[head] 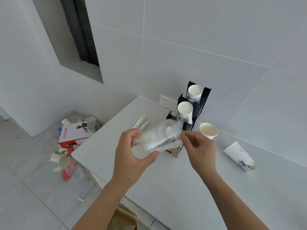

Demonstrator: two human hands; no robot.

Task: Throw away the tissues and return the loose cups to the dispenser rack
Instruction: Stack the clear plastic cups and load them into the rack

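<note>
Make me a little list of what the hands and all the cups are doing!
left hand: holds clear plastic cup near its base
right hand: fingertips on the clear cup's rim
rack: black, two paper cups in it
upright paper cup: beside rack
printed paper cup: lying on counter

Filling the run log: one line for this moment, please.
left hand: holds clear plastic cup | right hand: pinches its rim | dispenser rack: two paper cups | counter: two loose
</note>
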